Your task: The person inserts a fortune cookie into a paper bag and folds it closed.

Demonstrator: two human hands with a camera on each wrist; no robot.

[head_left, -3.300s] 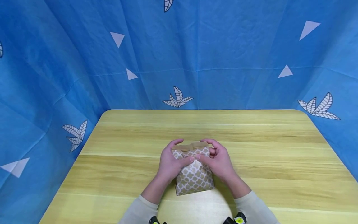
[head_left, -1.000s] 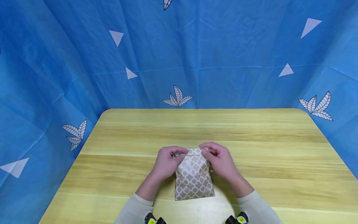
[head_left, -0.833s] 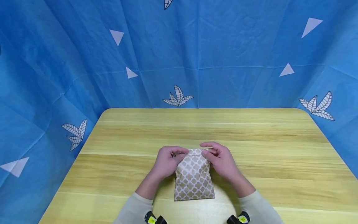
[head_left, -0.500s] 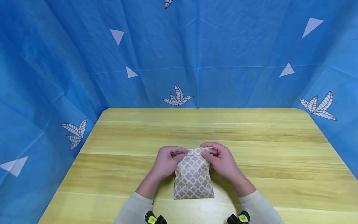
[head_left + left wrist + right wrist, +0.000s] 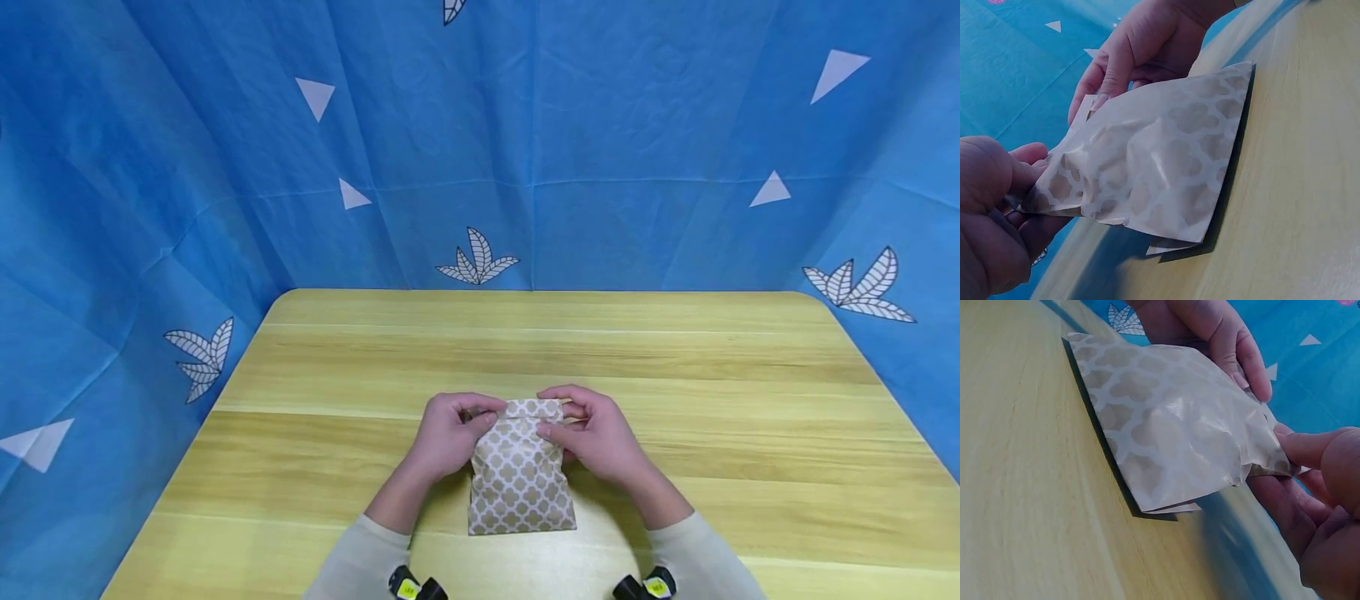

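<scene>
A tan paper bag [image 5: 521, 475] with a white quatrefoil pattern lies in front of the person, its top folded down into a narrow flap [image 5: 532, 408]. The left hand [image 5: 448, 433] pinches the flap's left end between thumb and forefinger. At the right end, the right hand [image 5: 592, 429] holds the bag, thumb on the front just under the fold and fingers behind. In the left wrist view the bag [image 5: 1154, 162] looks creased and bulges in the middle. The right wrist view shows its bottom edge close over the table, with the right thumb [image 5: 1310, 447] pressing near the top.
The wood-grain table [image 5: 300, 375] reaches back to a blue curtain [image 5: 637, 125] printed with white triangles and leaves. Black straps with small cameras sit on both wrists, below light sleeves [image 5: 363, 554].
The bag's tan upper edge has been folded over toward the person since the earliest frame. Most recently, the right thumb has slid down off the flap to just below it; the left hand stays put.
</scene>
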